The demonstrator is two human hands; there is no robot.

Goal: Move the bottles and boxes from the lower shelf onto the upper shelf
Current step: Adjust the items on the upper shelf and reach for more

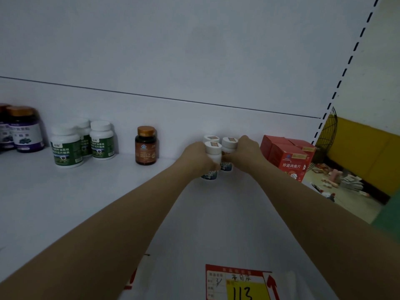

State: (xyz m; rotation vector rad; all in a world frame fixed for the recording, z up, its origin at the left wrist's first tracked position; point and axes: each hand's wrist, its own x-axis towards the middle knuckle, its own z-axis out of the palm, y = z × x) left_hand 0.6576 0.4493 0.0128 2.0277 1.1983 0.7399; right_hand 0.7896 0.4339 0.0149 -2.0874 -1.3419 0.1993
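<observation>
Both arms reach forward over the white shelf [86, 191]. My left hand [198, 156] wraps around a small white bottle [213, 151] with a blue label. Beside it, my right hand [246, 151] grips a second white bottle [229, 146]. The two bottles touch each other and stand on the shelf. Behind them peeks the cap of a third white bottle [211, 138], held by neither hand. Red boxes [290, 158] stand just right of my right hand.
Further left on the shelf stand a brown bottle [145, 145] with a gold cap, three white bottles with green labels [82, 142], and purple bottles [25, 129] at the far left. A red and yellow price tag [238, 282] hangs at the front edge. Right of the shelf lies a cluttered floor [342, 182].
</observation>
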